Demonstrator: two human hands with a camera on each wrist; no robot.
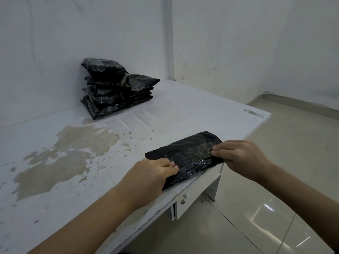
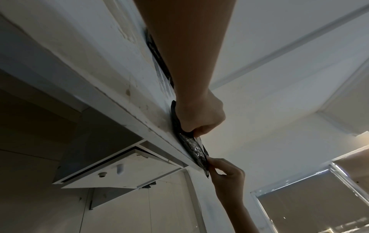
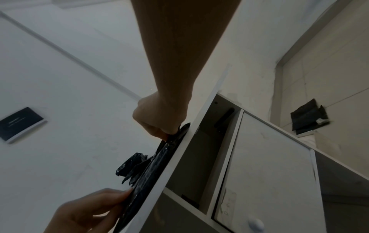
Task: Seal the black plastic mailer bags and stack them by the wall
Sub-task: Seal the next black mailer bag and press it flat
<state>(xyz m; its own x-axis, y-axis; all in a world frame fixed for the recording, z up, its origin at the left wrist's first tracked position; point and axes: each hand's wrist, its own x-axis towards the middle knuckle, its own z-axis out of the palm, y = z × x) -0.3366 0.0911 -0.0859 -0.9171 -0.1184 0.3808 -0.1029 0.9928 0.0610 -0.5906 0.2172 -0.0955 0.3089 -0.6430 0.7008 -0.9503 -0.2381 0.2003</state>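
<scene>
Mailer bag (image 1: 190,154) contents hidden, seemingly full.

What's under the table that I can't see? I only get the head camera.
Observer: Next to the drawer, the right wrist view shows an open cubby under the tabletop.
Operator: Are any more bags hiding somewhere?
Observer: Probably. What looks like a black bag lies on the tiled floor, away from the table.
Operator: Is there a window in the room?
Observer: Yes. The left wrist view shows a covered window off to one side.
</scene>
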